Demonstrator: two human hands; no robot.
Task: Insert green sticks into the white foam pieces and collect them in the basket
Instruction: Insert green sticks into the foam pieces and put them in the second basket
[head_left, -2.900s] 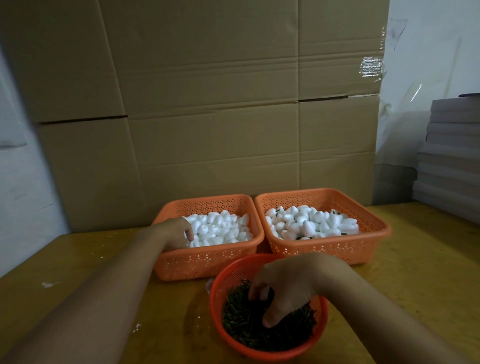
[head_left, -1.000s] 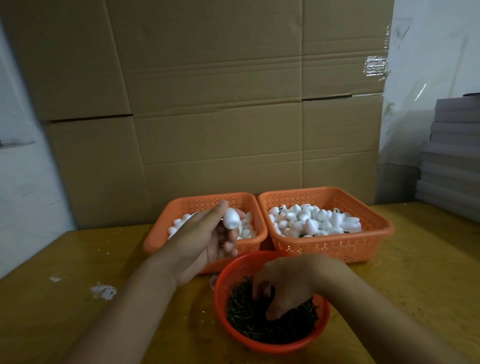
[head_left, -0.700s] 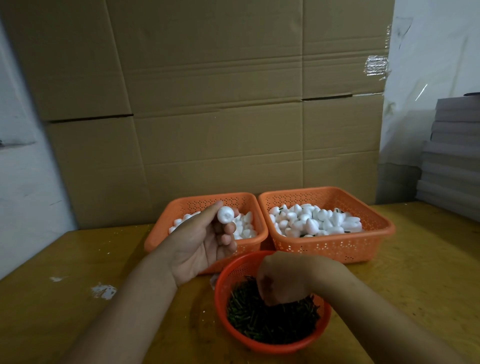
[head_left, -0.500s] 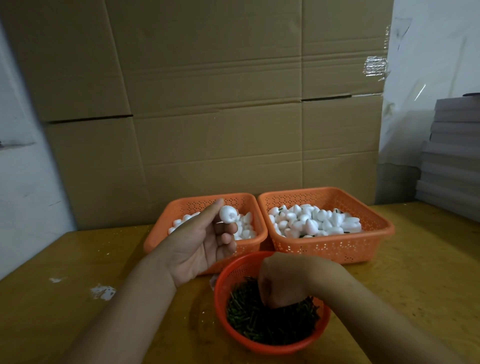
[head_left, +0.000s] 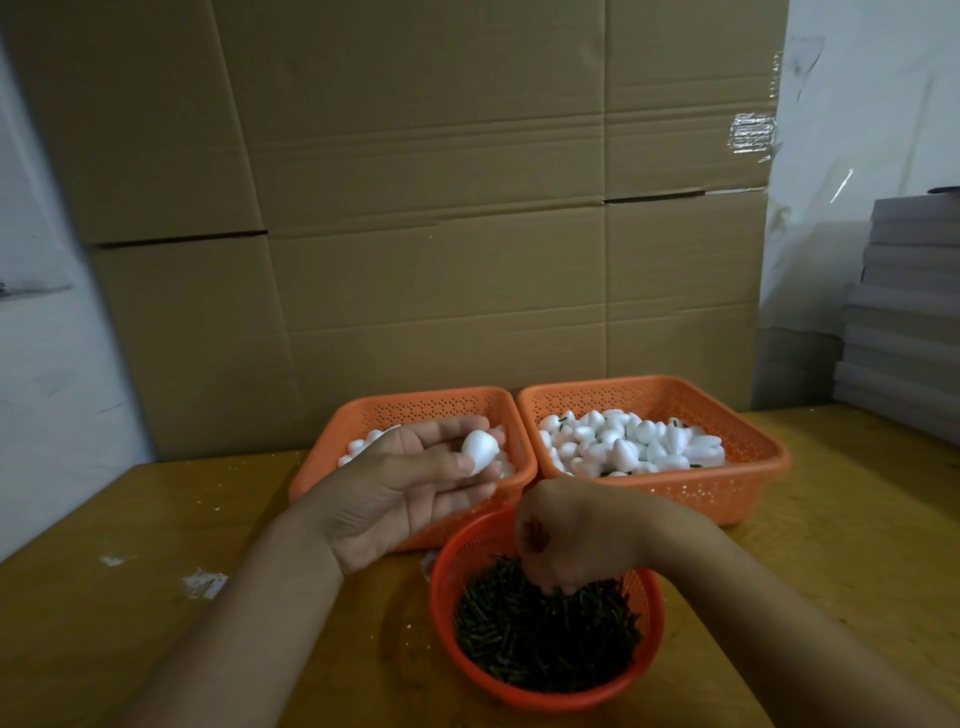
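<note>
Left hand raised palm-up over the near rim of the left orange basket, thumb and fingertips pinching one white foam piece. More loose white foam pieces lying in that basket behind the hand. Right hand lowered knuckles-up into the round orange basket, fingers curled tight and dipping into the heap of green sticks; dark stick ends showing inside the curl near the thumb, so gripping sticks, number impossible to tell. Round basket standing at the near edge of the yellow wooden worktop, just in front of the two rectangular baskets. Right orange basket touching the left one side by side, filled with white foam pieces, a few dark stick ends poking out among them. White crumbs scattered on the worktop left of the left forearm. Large cardboard boxes standing upright behind the baskets. Stack of grey flat boards at the far right edge.
</note>
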